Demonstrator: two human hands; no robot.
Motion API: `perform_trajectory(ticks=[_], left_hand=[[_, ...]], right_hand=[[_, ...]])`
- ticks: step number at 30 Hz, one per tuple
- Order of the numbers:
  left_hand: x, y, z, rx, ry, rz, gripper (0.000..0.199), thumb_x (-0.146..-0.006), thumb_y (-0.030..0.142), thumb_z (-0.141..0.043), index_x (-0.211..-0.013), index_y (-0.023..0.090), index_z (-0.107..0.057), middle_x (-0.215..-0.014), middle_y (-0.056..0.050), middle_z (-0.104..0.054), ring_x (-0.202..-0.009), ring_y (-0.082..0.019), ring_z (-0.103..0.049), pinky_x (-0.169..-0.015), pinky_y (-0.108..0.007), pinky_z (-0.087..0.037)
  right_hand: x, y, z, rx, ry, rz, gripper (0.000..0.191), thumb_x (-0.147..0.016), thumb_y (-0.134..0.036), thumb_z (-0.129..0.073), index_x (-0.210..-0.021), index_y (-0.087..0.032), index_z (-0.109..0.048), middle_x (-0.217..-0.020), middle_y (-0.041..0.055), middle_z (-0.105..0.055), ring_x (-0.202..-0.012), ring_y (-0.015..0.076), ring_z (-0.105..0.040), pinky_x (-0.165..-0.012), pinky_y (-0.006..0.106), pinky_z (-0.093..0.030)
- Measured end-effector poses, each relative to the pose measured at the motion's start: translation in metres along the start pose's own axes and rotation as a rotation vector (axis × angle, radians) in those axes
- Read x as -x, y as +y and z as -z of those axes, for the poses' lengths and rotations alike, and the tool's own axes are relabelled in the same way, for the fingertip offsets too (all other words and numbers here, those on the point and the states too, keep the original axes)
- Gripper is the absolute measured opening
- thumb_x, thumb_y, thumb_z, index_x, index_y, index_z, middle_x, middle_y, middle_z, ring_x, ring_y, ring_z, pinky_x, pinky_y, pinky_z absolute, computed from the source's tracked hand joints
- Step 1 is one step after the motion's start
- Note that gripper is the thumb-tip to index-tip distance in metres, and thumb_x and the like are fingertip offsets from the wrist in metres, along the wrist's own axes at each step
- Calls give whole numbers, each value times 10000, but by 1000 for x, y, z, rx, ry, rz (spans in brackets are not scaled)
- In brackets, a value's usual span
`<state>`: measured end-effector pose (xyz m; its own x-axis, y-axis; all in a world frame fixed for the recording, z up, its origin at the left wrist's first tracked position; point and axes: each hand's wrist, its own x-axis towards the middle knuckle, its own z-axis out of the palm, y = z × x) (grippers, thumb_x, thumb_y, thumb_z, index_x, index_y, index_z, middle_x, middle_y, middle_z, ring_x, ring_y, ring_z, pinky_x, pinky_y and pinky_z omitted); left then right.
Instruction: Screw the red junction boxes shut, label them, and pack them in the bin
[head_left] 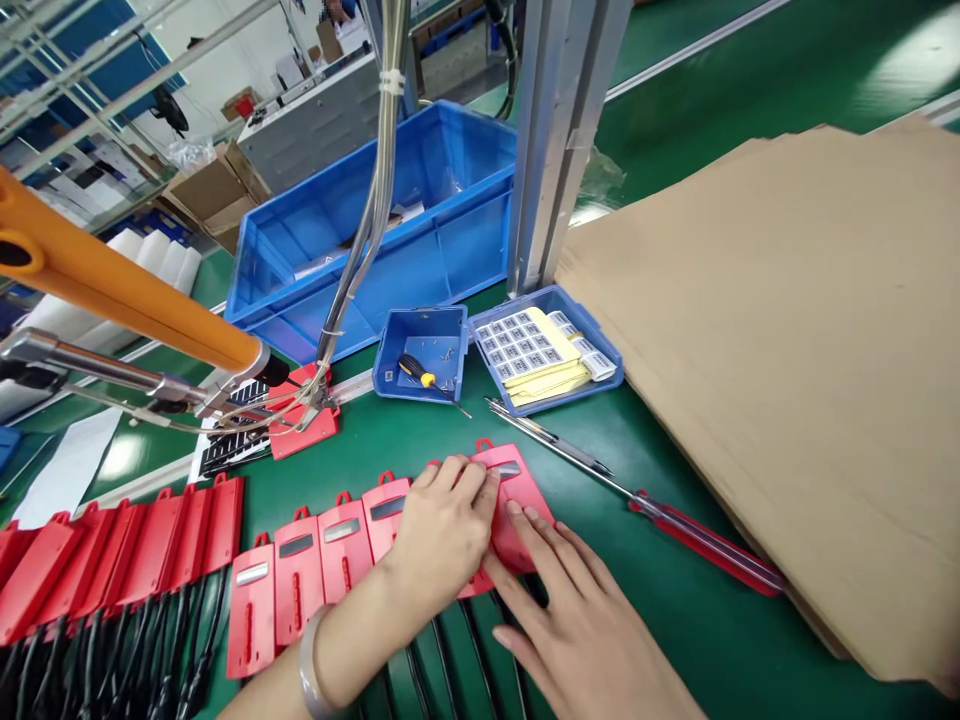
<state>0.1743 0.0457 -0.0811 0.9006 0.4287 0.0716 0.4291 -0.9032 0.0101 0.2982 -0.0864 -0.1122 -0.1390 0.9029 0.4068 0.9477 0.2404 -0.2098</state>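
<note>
We've got the rightmost red case (pixel 534 490) near mid-frame, slanting lengthwise toward lower right, our left grip (pixel 446 520) curled at its upper left (can't tell if it's pinching anything), right grip (pixel 581 620) spread loose on its lower end.

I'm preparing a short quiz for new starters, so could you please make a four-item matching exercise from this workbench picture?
1. Right hand
2. Black-and-yellow screwdriver
3. Label sheets
4. Red-handled screwdriver

A. Inside the shallow blue tray
B. Lying on the green tabletop
C. Touching the row's rightmost red piece
D. Partly in the small blue bin

Pairs: 1-C, 2-D, 3-A, 4-B
</note>
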Motion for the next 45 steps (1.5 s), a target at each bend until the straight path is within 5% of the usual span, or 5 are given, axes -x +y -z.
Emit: perform_trajectory(ticks=[12, 19, 25, 37, 45], left_hand=[[14, -23, -8, 517, 9, 230, 707, -774, 466, -754, -1375, 234, -463, -1297, -112, -545, -1192, -313, -483, -999, -500, -404], [0, -28, -6, 526, -15, 283, 515, -784, 400, -763, -1207, 175, -576, -1198, -123, -579, -1122, -304, -518, -960, -499, -405], [5, -25, -6, 775, 79, 305, 364, -774, 337, -786, -1041, 208, -574, -1107, -65, -670, -1247, -292, -511, -1124, -555, -218], [7, -10, 17, 1250, 241, 457, 233, -918, 419, -566, -941, 188, -582, -844, -24, -655, -792, -175, -632, -743, -292, -479], [60, -35, 15, 560, -143, 237, 1419, -546, 578, -868, -1522, 280, 117, -1566, -227, -205, -1437, -448, -144, -1069, -733, 47]], right_hand=[[-35, 37, -5, 108, -86, -108, 432, -795, 7, -379, -1101, -115, -658, -970, 121, -626, -742, 229, -607, -474, 317, -506], [-30, 46, -8, -153, -142, -186, 607, -929, -459, -496, -1406, -93, -415, -1146, 191, -528, -944, 310, -610, -619, 361, -584], [-21, 21, -14, -395, -65, -353, 717, -934, -323, -492, -1545, -216, -133, -1242, 173, -403, -1153, 314, -525, -822, 402, -568], [-56, 29, 12, -870, -51, -645, 417, -956, -499, -410, -1172, -205, -612, -1060, 81, -688, -854, 233, -648, -721, 338, -534], [-64, 43, 7, -264, 94, -404, 552, -975, -359, -260, -1283, -23, -571, -1206, 215, -609, -1098, 354, -553, -943, 504, -450]])
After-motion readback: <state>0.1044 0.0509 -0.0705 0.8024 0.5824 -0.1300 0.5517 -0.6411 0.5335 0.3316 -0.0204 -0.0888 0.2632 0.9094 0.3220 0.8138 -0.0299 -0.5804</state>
